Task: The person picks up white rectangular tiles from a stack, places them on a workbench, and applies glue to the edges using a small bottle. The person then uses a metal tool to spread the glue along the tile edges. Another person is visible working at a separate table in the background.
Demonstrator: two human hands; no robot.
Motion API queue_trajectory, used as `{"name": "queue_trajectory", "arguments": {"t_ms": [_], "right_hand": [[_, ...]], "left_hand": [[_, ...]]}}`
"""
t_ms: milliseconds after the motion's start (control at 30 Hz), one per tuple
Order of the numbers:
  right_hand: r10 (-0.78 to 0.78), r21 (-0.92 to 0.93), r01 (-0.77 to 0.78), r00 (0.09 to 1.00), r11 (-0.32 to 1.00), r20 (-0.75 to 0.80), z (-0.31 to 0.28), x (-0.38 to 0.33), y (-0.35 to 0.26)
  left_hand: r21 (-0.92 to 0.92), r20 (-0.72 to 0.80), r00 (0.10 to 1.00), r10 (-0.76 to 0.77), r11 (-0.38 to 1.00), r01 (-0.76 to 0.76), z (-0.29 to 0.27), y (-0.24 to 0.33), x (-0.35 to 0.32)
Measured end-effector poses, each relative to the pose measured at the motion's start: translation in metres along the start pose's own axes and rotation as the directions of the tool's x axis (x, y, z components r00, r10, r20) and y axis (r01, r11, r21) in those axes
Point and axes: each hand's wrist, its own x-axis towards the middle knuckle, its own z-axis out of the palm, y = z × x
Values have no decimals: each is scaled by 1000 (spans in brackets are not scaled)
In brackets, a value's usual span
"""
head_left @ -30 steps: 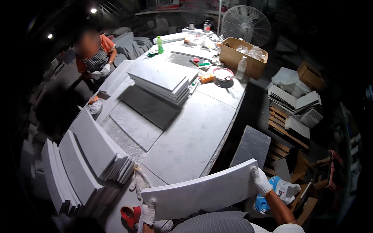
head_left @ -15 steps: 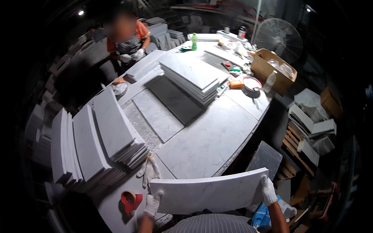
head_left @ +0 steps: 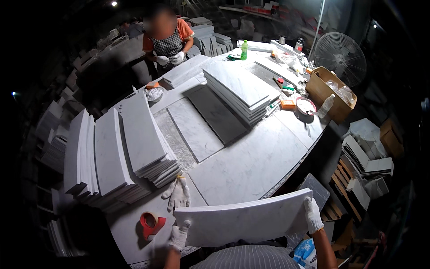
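Observation:
A long, white marble tile [head_left: 244, 222] with faint grey veins is held up on its long edge, close in front of my body. My left hand [head_left: 180, 234], in a white knitted glove, grips its left end with the thumb on the near face. At the other end my gloved right hand [head_left: 313, 216] is closed round the edge, thumb on the same face; the fingers behind are hidden. A loose white glove [head_left: 178, 193] lies on the table just beyond the tile's left corner. Left of my left hand sits a red tape dispenser [head_left: 152, 225] with a brown roll.
Stacks of similar tiles stand at the left [head_left: 139, 130] and in the middle [head_left: 239, 89] of the marble-topped table [head_left: 251, 166]. Farther back are a green bottle [head_left: 244, 50], a bowl of white material [head_left: 306, 106], a cardboard box [head_left: 329, 89] and a fan. A gloved co-worker [head_left: 168, 42] is across the table.
The whole view has shifted, so the table and stacks appear a little farther right. My hands still hold the tile in nearly the same pose. The co-worker's hands have moved slightly.

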Motion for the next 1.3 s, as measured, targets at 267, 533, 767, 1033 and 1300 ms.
{"name": "queue_trajectory", "arguments": {"t_ms": [267,533,767,1033,1300], "right_hand": [[86,-13,-85,995,996,54,-12,43,-16],[68,-108,-44,971,993,229,-27,152,-5],[471,-7,-489,836,872,281,-39,300,3],[420,332,-522,844,785,334,-12,396,-11],[51,681,-320,922,659,385,40,468,42]], "left_hand": [[70,-20,998,-55,996,56,30,14,10],[-153,-56,998,-35,988,26,100,24,40],[-115,39,955,-293,948,296,182,80,56],[-269,-79,961,-265,934,235,237,111,71],[39,-131,989,-66,997,72,237,116,99]]}}
